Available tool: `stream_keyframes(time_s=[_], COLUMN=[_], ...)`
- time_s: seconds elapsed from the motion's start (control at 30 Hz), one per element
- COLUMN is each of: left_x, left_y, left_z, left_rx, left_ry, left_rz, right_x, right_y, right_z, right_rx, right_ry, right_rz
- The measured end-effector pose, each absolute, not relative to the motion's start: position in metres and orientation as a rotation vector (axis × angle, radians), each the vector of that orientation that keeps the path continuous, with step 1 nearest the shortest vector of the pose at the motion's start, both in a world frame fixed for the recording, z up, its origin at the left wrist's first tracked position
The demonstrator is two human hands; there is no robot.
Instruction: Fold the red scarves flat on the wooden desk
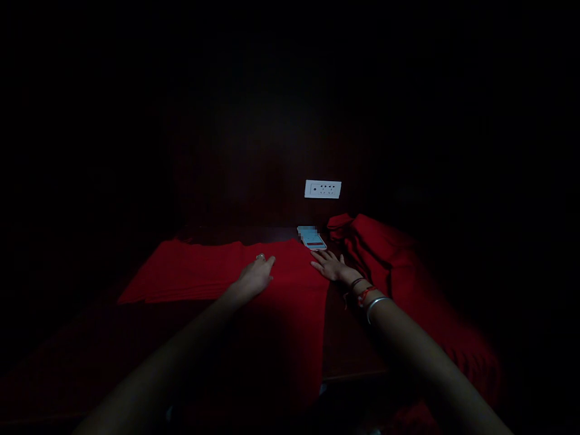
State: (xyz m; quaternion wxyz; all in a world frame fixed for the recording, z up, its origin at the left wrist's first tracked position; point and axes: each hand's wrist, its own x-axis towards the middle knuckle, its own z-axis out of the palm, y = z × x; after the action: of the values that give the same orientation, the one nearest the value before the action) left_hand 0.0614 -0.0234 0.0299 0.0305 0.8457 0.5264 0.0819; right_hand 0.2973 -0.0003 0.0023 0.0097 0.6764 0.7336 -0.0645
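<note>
A red cloth (292, 326) lies spread on a dark table, and its near part hangs over the front edge. On its left is a folded layered red stack (181, 272), its edges showing in several layers. My left hand (256, 278), with a ring on one finger, rests on the cloth; its thumb stands apart, and the other fingertips are hard to see. My right hand (330, 266) lies flat with fingers spread at the cloth's right edge, just below a phone (316, 240). Bracelets circle my right wrist.
More red cloth (394, 254) is heaped on the right, and a fringed part hangs low. A white socket plate (322, 189) is on the dark wall behind the table (348, 350). Most of the surroundings are too dark to make out.
</note>
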Motion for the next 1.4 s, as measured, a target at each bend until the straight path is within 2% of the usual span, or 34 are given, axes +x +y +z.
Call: stream_keyframes(time_s=[0.2, 0.33, 0.47, 0.57, 0.7, 0.83, 1.0, 1.17, 1.27, 1.4], left_x=[0.048, 0.040, 0.047, 0.050, 0.043, 0.038, 0.034, 0.037, 0.042, 0.045], left_y=[-0.052, -0.047, -0.021, -0.006, -0.003, -0.009, -0.009, -0.005, -0.005, -0.008], left_z=[0.004, 0.003, 0.008, 0.008, 0.010, 0.021, 0.025, 0.007, 0.003, 0.006], left_rx=[2.881, 2.898, 2.841, 2.630, 2.520, 2.476, 2.446, 2.600, 2.584, 2.520], left_ry=[0.987, 0.852, 1.199, 1.430, 1.402, 1.410, 1.397, 1.439, 1.501, 1.495], left_rz=[0.019, -0.046, 0.068, -0.048, -0.189, -0.244, -0.310, -0.038, -0.062, -0.187], right_x=[0.283, 0.265, 0.263, 0.267, 0.278, 0.291, 0.293, 0.281, 0.269, 0.262], right_y=[-0.006, -0.015, -0.012, -0.009, -0.015, -0.019, -0.018, -0.027, -0.029, -0.029], right_z=[0.012, 0.008, 0.003, 0.006, 0.007, 0.003, 0.003, 0.010, 0.006, 0.002], right_rx=[1.987, 2.013, 2.099, 2.119, 2.124, 2.150, 2.255, 2.179, 1.980, 1.953], right_ry=[2.473, 2.399, 2.236, 2.258, 2.441, 2.196, 2.063, 2.484, 2.526, 2.353], right_rz=[-0.028, -0.287, -0.369, -0.340, -0.297, -0.421, -0.404, -0.082, -0.245, -0.377])
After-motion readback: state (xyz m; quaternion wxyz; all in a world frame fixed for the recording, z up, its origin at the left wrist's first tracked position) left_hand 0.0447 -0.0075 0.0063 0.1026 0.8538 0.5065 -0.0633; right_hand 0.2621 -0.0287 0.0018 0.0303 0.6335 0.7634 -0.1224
